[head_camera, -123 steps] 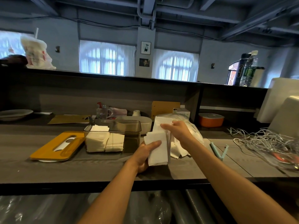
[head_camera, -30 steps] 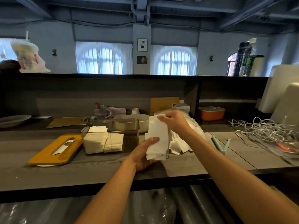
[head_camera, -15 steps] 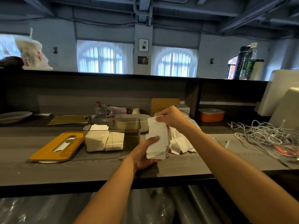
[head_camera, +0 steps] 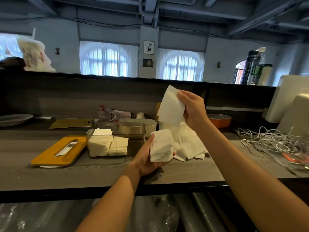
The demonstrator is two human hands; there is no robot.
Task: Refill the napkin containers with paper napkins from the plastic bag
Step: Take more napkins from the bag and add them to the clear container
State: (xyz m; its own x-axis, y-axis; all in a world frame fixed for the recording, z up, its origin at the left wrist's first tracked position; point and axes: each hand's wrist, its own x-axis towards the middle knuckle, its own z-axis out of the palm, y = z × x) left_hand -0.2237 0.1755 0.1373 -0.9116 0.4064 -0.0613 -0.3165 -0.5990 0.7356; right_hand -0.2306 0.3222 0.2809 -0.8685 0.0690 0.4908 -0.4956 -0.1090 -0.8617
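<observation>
My left hand [head_camera: 147, 158] holds a stack of white paper napkins [head_camera: 161, 146] upright just above the counter. My right hand [head_camera: 192, 108] is raised above it and pinches a separate bunch of napkins [head_camera: 170, 106] by the top corner. A clear napkin container [head_camera: 117, 131] stands to the left, partly filled with two stacks of napkins [head_camera: 107, 145]. Behind my left hand lies the clear plastic bag [head_camera: 185, 131], with loose napkins [head_camera: 190, 148] spilling from it onto the counter.
The container's yellow lid [head_camera: 58, 151] lies flat left of it. A white bowl-shaped tub [head_camera: 150, 123] sits behind the container, an orange box [head_camera: 220, 120] further right. Tangled white cables [head_camera: 274, 141] cover the right end of the grey counter [head_camera: 100, 174]. A plate [head_camera: 15, 118] rests far left.
My right hand has lifted a bunch of napkins up and away from the stack in my left hand, which stays near the counter.
</observation>
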